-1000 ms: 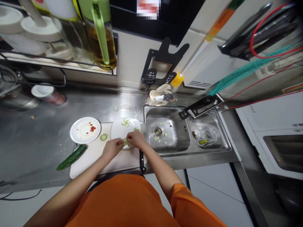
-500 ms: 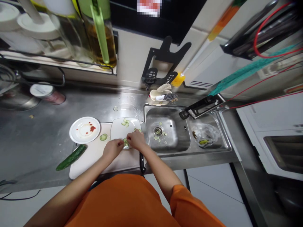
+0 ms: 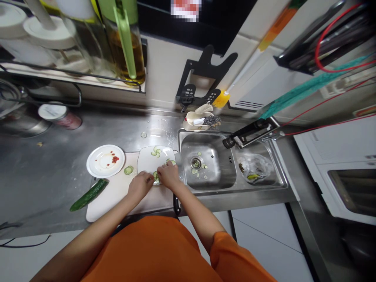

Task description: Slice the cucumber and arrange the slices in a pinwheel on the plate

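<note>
Both hands meet over the near edge of a square white plate (image 3: 143, 160), which rests on a pale cutting board (image 3: 102, 201). My left hand (image 3: 140, 184) has its fingertips pinched at cucumber slices (image 3: 155, 177) on the plate. From the right, my right hand (image 3: 169, 175) pinches at the same slices. Another group of slices (image 3: 156, 151) lies fanned in a curve near the plate's far edge, and more show partly behind my right hand. On the board left of the plate sits a small stack of cucumber slices (image 3: 128, 170).
A whole cucumber (image 3: 89, 195) lies across the board's left edge, below a round plate (image 3: 100, 169) with red bits. A black-handled knife (image 3: 176, 204) lies at the board's right. The sink (image 3: 223, 172) holds stray slices; a plastic bag (image 3: 255, 166) sits in the second basin.
My hands stay at the same slices, with only slight finger movement. The plate and the things around it have not visibly moved.
</note>
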A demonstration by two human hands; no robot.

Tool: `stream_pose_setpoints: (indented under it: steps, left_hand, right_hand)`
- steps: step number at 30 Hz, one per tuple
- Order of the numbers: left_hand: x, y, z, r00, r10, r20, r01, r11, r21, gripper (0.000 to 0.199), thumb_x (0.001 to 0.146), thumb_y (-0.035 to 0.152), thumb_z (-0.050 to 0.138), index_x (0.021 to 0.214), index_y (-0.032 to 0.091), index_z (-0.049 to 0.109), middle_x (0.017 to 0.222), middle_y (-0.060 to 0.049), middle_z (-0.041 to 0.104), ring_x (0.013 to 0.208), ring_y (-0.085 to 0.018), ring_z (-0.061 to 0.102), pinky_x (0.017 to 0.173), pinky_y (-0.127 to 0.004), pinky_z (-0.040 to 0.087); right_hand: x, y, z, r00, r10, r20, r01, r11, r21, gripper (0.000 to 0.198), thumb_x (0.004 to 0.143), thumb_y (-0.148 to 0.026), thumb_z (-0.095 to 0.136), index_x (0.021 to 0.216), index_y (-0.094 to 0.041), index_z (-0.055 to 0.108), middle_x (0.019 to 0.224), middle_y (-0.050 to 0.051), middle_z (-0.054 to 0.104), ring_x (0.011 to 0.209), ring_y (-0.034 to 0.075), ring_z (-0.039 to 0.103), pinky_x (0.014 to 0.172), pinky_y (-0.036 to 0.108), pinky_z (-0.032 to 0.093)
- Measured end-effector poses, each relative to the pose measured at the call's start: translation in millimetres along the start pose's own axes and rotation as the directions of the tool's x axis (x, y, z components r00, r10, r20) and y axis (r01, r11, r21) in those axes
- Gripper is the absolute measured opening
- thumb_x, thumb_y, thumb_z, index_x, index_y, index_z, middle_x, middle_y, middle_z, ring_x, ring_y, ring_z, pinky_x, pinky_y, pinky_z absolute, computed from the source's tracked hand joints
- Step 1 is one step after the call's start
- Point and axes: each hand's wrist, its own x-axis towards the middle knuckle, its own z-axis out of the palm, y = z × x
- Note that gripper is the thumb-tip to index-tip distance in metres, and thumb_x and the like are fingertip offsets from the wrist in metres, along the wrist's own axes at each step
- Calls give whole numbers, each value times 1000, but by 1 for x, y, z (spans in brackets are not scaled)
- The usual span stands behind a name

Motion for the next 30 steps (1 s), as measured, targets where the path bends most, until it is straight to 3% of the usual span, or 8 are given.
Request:
stream_pose_setpoints:
  steps: [12,18,21,24,30]
  left_hand:
    - [-3,0,-3,998,64,-7,-64,998,-22,21,82,28,52,83,22,72,91,-6,67,89,-18,61,79,-26,43]
    - [-8,-18,-18,992,73,-107,-81,994,-70,25,82,31,50,90,22,72,96,-6,68,92,-20,60,83,-28,43]
    - [-8,-35,-35,974,-30,-226,38,999,30,30,83,33,48,100,23,70,103,-8,66,94,-22,58,83,-30,43]
    - [-2,-47,-51,956,-88,-280,149,967,205,34,85,34,44,102,22,71,98,-11,62,92,-26,54,81,-35,40]
    - [10,-49,-57,966,-51,-254,152,905,397,35,86,31,40,92,16,71,100,-15,55,93,-30,44,76,-38,35]
  right_hand:
    - [-1,-1,3,1000,-14,-27,14,1000,-8,25,93,-24,43,96,-21,68,100,11,66,108,29,44,79,39,37]
    - [-5,0,0,999,18,-41,-16,999,34,24,92,-28,45,94,-23,69,99,9,67,107,27,44,77,37,35]
    - [-7,0,-3,997,57,-46,-54,996,71,22,91,-28,47,93,-24,69,97,8,67,106,27,44,78,36,35]
    - [-10,0,-6,995,86,-48,-81,993,87,22,91,-28,48,92,-25,69,97,7,67,106,26,43,78,35,34]
    - [-17,-4,-5,993,108,-48,-102,988,112,22,91,-29,47,92,-25,69,96,7,67,106,26,44,75,34,34]
